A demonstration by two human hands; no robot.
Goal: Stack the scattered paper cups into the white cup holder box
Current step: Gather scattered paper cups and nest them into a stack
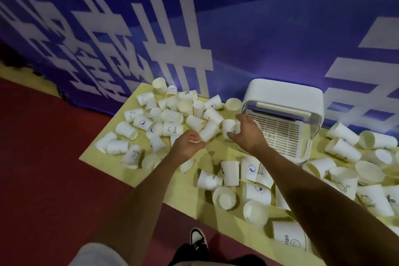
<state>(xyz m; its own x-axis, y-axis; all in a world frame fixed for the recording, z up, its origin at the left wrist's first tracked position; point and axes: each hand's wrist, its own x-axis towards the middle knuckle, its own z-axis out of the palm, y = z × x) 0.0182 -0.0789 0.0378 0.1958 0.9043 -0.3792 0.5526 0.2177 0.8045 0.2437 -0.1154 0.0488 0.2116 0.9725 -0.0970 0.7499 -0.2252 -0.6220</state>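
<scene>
The left hand (187, 144) pinches the rim of a paper cup (209, 132) that lies on its side. The right hand (248, 134), fingers and thumb curled, grips a second cup (229, 128) just beside the white cup holder box (287, 93). The box stands at the back of the yellow table (218, 150), close to the blue banner (259, 39), with scattered cups (170, 114) heaped to its left, in front of it and to its right.
</scene>
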